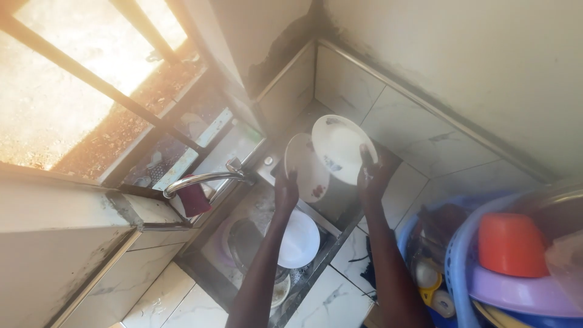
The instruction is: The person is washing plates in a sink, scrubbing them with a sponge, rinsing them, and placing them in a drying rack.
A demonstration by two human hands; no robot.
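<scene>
I hold two white plates upright above the sink [252,209]. My left hand [285,189] grips the lower edge of the nearer plate [305,165], which has dark red patterning. My right hand [371,176] grips the rim of the second plate [340,146], which overlaps the first and leans toward the tiled corner. Below my left forearm another white plate [299,240] lies in the sink, next to a dark pot [243,240].
A curved metal tap [203,179] reaches over the sink from the left, with a dark red cloth [194,199] hanging by it. A barred window [79,85] is upper left. At right stand blue and purple basins [516,291] holding an orange bowl [510,243].
</scene>
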